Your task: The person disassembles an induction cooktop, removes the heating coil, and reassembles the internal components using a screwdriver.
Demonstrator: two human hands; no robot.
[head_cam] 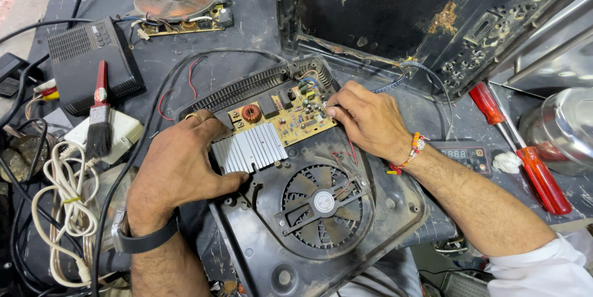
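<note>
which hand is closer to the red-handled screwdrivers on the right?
Right. The right hand is on the circuit board, with the red-handled screwdrivers further off to its right. The left hand rests by the heatsink, further away.

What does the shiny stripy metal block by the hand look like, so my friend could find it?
Find the big black plastic casing lying open in the middle of the table, with a round fan. Just up and left of the fan, beside the tan circuit board, sits the heat sink, touched by the left hand. It alone is silver and ribbed.
</note>
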